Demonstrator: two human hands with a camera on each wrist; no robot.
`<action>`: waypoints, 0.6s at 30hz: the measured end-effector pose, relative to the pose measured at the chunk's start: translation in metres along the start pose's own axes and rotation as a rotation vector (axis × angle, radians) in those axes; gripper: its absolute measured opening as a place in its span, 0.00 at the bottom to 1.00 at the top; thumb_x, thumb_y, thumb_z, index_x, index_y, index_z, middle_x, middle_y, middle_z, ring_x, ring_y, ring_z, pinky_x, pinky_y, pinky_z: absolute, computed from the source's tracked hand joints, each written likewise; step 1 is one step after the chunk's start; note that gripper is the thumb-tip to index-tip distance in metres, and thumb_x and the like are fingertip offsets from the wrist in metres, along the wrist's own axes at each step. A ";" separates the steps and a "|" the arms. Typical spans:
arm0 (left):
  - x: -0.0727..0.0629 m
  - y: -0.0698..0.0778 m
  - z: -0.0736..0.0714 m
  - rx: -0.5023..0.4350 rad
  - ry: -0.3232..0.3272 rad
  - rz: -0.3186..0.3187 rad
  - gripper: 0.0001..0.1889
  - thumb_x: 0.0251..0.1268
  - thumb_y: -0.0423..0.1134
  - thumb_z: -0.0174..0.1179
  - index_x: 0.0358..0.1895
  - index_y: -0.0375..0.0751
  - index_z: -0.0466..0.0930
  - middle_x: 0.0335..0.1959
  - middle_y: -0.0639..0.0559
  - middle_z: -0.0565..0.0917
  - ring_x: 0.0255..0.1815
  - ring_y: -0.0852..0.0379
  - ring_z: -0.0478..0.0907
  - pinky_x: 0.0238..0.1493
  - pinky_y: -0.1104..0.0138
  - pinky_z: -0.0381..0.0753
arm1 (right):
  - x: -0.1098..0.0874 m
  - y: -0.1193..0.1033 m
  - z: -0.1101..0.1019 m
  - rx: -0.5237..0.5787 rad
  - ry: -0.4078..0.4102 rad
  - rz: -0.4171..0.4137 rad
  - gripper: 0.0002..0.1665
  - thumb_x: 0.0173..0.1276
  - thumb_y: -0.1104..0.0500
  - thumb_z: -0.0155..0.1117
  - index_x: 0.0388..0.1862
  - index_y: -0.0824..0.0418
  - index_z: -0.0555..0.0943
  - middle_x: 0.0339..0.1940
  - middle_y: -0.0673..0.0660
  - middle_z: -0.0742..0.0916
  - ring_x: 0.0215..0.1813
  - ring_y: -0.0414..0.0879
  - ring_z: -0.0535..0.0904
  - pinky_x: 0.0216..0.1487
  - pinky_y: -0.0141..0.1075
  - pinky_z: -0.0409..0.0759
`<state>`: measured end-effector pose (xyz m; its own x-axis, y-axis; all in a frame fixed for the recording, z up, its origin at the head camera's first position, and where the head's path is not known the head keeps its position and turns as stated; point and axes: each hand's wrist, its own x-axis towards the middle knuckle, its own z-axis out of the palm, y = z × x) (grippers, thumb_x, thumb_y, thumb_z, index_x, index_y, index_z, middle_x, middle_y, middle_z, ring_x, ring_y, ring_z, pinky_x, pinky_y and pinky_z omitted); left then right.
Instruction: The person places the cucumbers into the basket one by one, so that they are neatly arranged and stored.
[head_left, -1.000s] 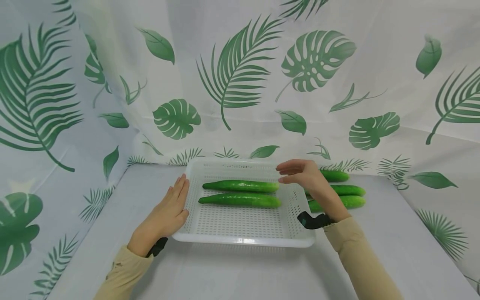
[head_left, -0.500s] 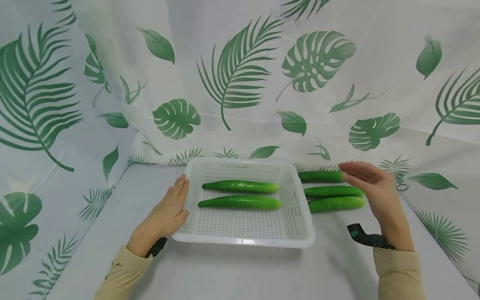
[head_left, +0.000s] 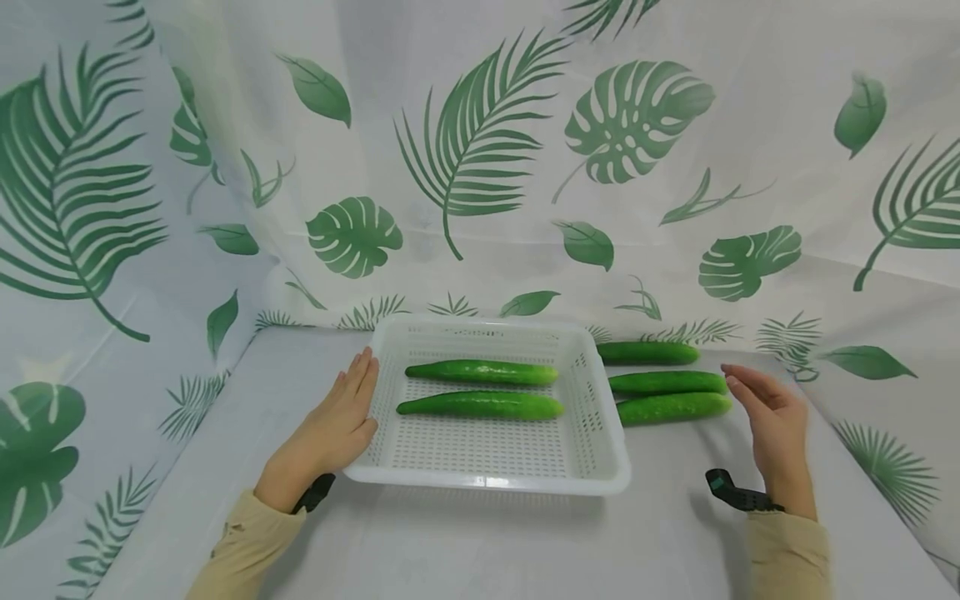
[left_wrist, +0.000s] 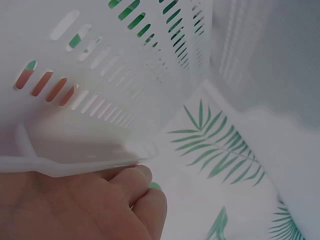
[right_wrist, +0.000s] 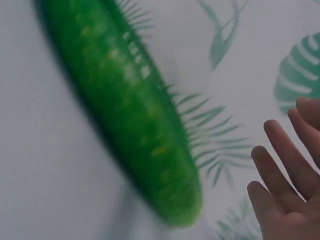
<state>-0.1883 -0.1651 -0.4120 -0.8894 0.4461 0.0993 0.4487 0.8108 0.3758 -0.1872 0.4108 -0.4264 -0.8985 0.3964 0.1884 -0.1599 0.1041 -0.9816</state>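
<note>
Two cucumbers, a rear one (head_left: 480, 372) and a front one (head_left: 480, 405), lie side by side in a white perforated plastic basket (head_left: 487, 482). My left hand (head_left: 330, 425) rests against the basket's left side, fingers extended along the rim; the left wrist view shows that hand (left_wrist: 85, 205) right at the rim. To the right of the basket, three more cucumbers lie on the table: a back one (head_left: 648, 353), a middle one (head_left: 667, 382) and a front one (head_left: 673, 407). Beyond their right ends hovers my right hand (head_left: 776, 417), its fingers loosely spread and holding nothing. A cucumber (right_wrist: 125, 115) fills much of the right wrist view.
A pale grey table surface (head_left: 480, 550) lies under everything. White curtain (head_left: 480, 283) with green leaf prints closes off the back and both sides. Black wrist straps (head_left: 742, 493) sit at the sleeve cuffs.
My right hand has moved right, from above the basket past the back cucumber, then lower and nearer to the right ends of the middle and front ones. The left hand and basket stay put.
</note>
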 end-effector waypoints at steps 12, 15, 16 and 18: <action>-0.001 0.001 -0.003 -0.007 -0.007 -0.010 0.39 0.69 0.33 0.46 0.77 0.23 0.36 0.80 0.33 0.35 0.80 0.39 0.34 0.77 0.45 0.40 | 0.004 0.045 -0.015 -0.382 -0.243 -0.022 0.35 0.77 0.51 0.55 0.77 0.63 0.63 0.80 0.55 0.61 0.80 0.43 0.43 0.79 0.46 0.38; -0.001 0.002 -0.003 -0.006 -0.009 -0.006 0.39 0.69 0.33 0.46 0.77 0.23 0.36 0.80 0.33 0.35 0.80 0.39 0.34 0.76 0.44 0.41 | 0.004 0.049 -0.015 -0.427 -0.258 0.006 0.36 0.76 0.50 0.56 0.76 0.65 0.63 0.79 0.66 0.58 0.81 0.57 0.41 0.76 0.59 0.40; -0.001 0.002 -0.003 -0.006 -0.009 -0.005 0.39 0.69 0.33 0.46 0.77 0.23 0.36 0.80 0.33 0.35 0.80 0.39 0.34 0.76 0.44 0.41 | 0.004 0.050 -0.015 -0.442 -0.259 0.018 0.36 0.76 0.49 0.57 0.76 0.65 0.63 0.79 0.68 0.57 0.80 0.60 0.40 0.75 0.62 0.41; -0.001 0.002 -0.003 -0.006 -0.008 -0.003 0.39 0.69 0.33 0.46 0.77 0.23 0.36 0.80 0.33 0.35 0.80 0.39 0.34 0.76 0.44 0.41 | 0.004 0.051 -0.015 -0.468 -0.261 0.044 0.37 0.75 0.48 0.58 0.75 0.64 0.64 0.79 0.70 0.56 0.79 0.65 0.40 0.73 0.66 0.43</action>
<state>-0.1874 -0.1651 -0.4088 -0.8899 0.4470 0.0907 0.4456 0.8099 0.3813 -0.1924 0.4316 -0.4758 -0.9815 0.1758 0.0756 0.0255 0.5115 -0.8589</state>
